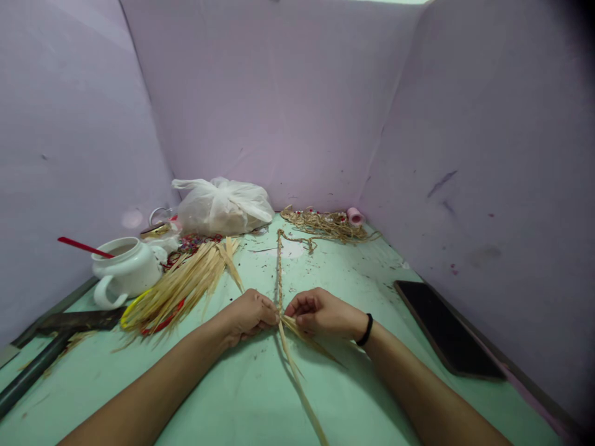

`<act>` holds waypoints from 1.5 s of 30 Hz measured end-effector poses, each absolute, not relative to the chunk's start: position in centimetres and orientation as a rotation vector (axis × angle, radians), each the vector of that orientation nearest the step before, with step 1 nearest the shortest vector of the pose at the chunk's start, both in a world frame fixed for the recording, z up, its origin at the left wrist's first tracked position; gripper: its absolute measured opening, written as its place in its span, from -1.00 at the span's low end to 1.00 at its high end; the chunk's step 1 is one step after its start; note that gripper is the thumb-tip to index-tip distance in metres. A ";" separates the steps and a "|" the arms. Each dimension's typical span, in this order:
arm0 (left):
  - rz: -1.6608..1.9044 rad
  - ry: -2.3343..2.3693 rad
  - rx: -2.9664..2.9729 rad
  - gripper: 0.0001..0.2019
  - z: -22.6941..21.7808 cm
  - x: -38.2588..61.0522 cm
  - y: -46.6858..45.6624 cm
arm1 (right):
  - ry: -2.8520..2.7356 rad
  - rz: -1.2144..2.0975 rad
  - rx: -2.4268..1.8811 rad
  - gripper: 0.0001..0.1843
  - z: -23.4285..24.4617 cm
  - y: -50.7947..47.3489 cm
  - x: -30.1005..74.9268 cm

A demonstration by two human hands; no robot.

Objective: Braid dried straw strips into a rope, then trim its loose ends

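I have the left hand (251,317) just beside the lower end of a thin straw braid (279,266), its thumb and fingers pressed together on that end. The right hand (321,313) faces it from the other side, fingers curled in with little gap left; they are right at the loose strips (297,365), but I cannot tell from here whether they pinch one. A black band (365,330) circles the right wrist.

I see the braid lying along the middle of the green bench (223,402), running away from the hands. Its loose strips spread toward me, one long one reaching the bottom edge of my view.

To the left I make out a bundle of straw strips (198,272) with a yellow ring (131,311) around or beside it, and a white pot (132,275) with a red stick (77,244) leaning in it. Behind sits a knotted white plastic bag (223,210). At the far right are a heap of brown cords (325,226) and a pink roll (356,216); nearer, a dark flat device (446,328) lies beside the purple wall (511,186).
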State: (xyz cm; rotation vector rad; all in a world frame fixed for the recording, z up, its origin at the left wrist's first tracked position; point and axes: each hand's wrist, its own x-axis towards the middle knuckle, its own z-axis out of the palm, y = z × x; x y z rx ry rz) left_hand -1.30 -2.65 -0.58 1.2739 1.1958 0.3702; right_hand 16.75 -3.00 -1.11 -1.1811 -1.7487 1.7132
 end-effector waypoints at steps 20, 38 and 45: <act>0.386 1.222 1.268 -0.84 -0.5 -1.2 -2.6 | -1.442 1.701 -1.434 -0.87 -1.7 -3.6 15.4; 0.437 1.355 1.430 -0.91 -0.8 -0.2 -3.2 | -1.537 1.485 -1.588 -0.83 -1.8 -3.6 13.7; 0.515 1.293 1.421 -0.92 0.1 -0.7 -3.1 | -1.589 1.682 -1.581 -0.88 1.4 -3.3 13.4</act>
